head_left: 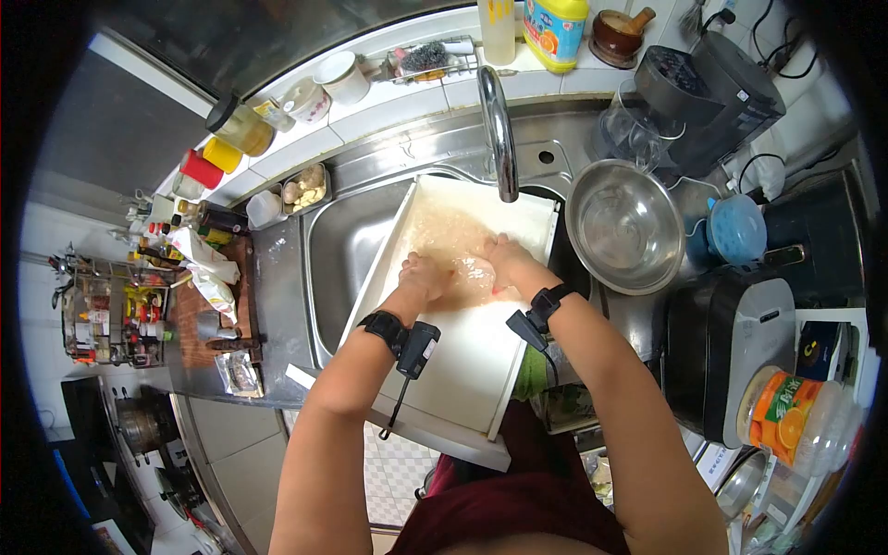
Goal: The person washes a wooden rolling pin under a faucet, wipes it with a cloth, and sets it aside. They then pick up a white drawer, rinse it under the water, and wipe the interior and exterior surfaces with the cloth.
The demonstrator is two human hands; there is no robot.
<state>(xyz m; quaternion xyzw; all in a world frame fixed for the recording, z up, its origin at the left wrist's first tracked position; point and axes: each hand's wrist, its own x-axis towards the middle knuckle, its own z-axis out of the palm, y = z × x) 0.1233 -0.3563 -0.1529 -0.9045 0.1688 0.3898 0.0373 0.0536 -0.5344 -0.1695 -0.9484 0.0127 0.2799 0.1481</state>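
A white drawer-like tray (444,356) lies tilted across the sink, its near end toward my body. Cloudy brownish water (444,227) pools in its far half. My left hand (426,277) is in the water at the left, fingers bent, partly hidden by the water. My right hand (507,255) reaches in from the right, fingers bent over the pool. Between them is a pale, wet item with a bit of red, too unclear to name. Whether either hand grips anything is hidden. Both wrists wear black straps with small devices.
A chrome faucet (498,139) arches over the tray's far edge. To the right stand a steel bowl (624,227) and a black appliance (731,333). The steel sink basin (347,254) shows at the left, with a wooden board (190,319) beyond. Jars line the back ledge.
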